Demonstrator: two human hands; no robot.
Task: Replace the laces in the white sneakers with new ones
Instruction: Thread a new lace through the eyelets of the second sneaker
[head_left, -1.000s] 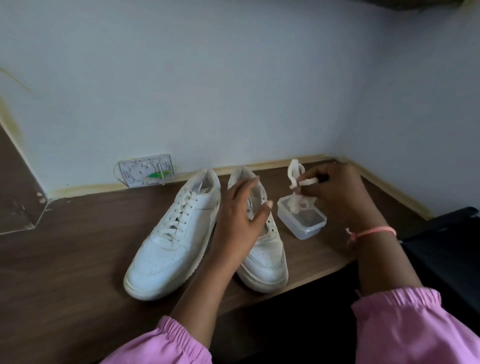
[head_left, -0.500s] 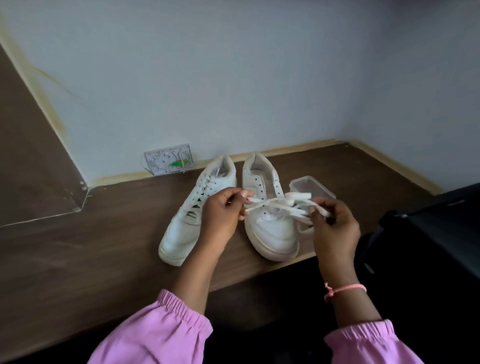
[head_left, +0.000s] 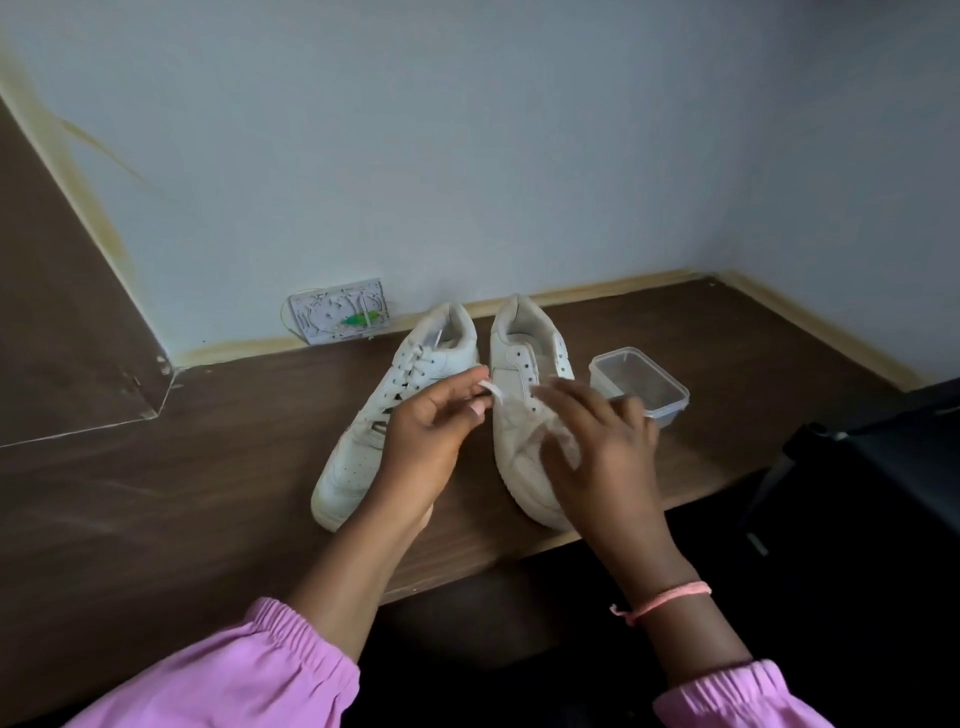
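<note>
A home room corner — wooden desk (head_left: 156, 519), painted wall (head_left: 467, 156).

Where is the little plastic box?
In the head view, the clear plastic box sits on the wooden desk, right of the unlaced sneaker, just beyond the right hand.

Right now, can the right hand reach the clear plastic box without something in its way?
Probably yes. The right hand hovers over the unlaced sneaker, and the clear plastic box stands just beside it on the desk, with nothing between them.
</note>
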